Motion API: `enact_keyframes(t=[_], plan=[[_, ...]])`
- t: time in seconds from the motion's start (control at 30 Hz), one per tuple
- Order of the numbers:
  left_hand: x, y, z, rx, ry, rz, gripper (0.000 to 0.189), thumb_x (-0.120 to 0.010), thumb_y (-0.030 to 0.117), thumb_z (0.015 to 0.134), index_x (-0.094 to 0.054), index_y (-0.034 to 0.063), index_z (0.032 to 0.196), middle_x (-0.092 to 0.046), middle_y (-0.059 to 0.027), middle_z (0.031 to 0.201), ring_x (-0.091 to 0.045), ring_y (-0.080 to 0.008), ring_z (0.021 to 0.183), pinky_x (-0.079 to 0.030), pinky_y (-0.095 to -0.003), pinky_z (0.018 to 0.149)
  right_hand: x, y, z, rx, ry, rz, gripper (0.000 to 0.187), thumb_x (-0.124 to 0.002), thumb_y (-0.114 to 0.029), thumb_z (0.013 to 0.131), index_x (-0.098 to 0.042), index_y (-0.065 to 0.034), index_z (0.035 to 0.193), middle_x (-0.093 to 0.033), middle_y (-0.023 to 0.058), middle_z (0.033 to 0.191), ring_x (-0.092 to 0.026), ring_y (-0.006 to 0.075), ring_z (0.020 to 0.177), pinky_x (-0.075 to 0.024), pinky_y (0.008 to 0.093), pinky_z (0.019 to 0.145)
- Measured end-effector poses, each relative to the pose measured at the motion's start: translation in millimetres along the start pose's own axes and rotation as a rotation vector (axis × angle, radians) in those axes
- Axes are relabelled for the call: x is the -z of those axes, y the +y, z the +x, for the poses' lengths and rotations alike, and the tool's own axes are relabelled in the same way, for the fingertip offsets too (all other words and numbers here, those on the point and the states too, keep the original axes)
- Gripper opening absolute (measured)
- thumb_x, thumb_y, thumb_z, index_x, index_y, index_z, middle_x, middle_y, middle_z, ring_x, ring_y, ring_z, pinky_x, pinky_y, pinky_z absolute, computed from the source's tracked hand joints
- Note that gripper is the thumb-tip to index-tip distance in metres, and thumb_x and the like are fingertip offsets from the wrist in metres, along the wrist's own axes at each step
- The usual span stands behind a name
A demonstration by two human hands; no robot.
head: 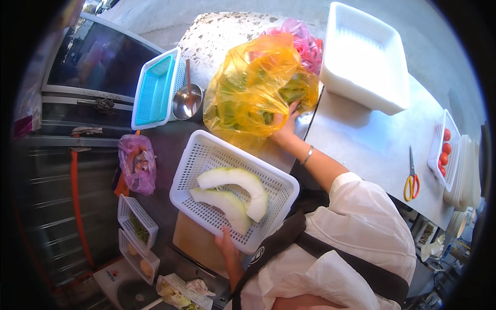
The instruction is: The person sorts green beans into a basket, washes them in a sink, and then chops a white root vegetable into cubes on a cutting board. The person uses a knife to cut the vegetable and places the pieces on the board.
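Note:
My left hand (228,245) grips the near rim of a white perforated plastic basket (186,170), with the thumb over the edge. Inside it lie two curved, peeled-looking slices of pale winter melon (236,190), one partly over the other. Farther off, my right hand (286,126), with a bangle at the wrist, grasps the side of a yellow plastic bag (248,89). Thin film covers part of its fingers. Green vegetables show through the bag, their kind unclear. Behind it is a pink plastic bag (310,50) with red contents.
Stacked white tubs (364,93), scissors (412,176) and a basket of tomatoes (443,155) stand at right. At left are a blue-lined basket (153,93), a metal bowl (188,102), a purple bag (137,164) and small vegetable baskets (137,224). A cutting board (197,244) lies under the held basket.

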State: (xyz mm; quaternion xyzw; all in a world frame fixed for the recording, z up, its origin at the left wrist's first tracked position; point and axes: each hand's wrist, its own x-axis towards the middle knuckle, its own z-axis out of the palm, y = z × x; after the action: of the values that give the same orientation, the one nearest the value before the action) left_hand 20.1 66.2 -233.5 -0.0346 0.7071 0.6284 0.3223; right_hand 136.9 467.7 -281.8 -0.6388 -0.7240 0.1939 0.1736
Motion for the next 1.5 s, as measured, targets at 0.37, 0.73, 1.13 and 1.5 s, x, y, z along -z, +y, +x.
enact_keyframes(t=[0.37, 0.73, 1.13, 1.5], plan=[[-5.8, -4.9, 3.4, 0.076, 0.122, 0.063, 0.044, -0.056, 0.009, 0.092, -0.043, -0.0047, 0.131, -0.058, -0.0184, 0.121, -0.063, -0.0269, 0.098, -0.054, -0.0384, 0.080, -17.8, -6.7, 94.2, 0.239, 0.042, 0.091, 0.065, -0.072, -0.039, 0.075, -0.047, -0.0230, 0.132, -0.001, 0.0402, 0.145, -0.038, 0.0553, 0.106, -0.0503, 0.0516, 0.085], [-32.2, 5.3, 1.2, 0.065, 0.188, 0.139, 0.038, -0.053, 0.006, 0.092, -0.047, -0.0054, 0.128, -0.061, -0.0177, 0.114, -0.065, -0.0261, 0.090, -0.055, -0.0377, 0.075, -38.3, -41.3, 167.6, 0.300, -0.101, 0.034, 0.076, -0.065, -0.040, 0.083, -0.030, -0.0328, 0.150, -0.009, 0.0423, 0.145, -0.042, 0.0544, 0.105, -0.0492, 0.0486, 0.085], [-50.2, 18.4, 1.5, 0.006, 0.133, 0.155, 0.036, -0.052, 0.006, 0.093, -0.046, -0.0037, 0.128, -0.061, -0.0152, 0.114, -0.065, -0.0245, 0.093, -0.055, -0.0369, 0.078, -53.7, -79.9, 282.4, 0.210, -0.245, 0.008, 0.051, -0.059, -0.020, 0.084, -0.051, -0.0322, 0.132, -0.012, 0.0226, 0.157, -0.043, 0.0489, 0.123, -0.0433, 0.0516, 0.095], [-24.5, 17.6, 19.9, 0.139, 0.027, -0.155, 0.039, -0.055, 0.007, 0.092, -0.046, -0.0040, 0.128, -0.060, -0.0156, 0.115, -0.064, -0.0262, 0.097, -0.054, -0.0394, 0.083, 30.1, 4.3, 167.6, 0.487, -0.112, 0.043, 0.057, -0.071, -0.021, 0.080, -0.051, -0.0044, 0.131, -0.055, 0.0255, 0.119, -0.057, 0.0418, 0.104, -0.0482, 0.0459, 0.089]])
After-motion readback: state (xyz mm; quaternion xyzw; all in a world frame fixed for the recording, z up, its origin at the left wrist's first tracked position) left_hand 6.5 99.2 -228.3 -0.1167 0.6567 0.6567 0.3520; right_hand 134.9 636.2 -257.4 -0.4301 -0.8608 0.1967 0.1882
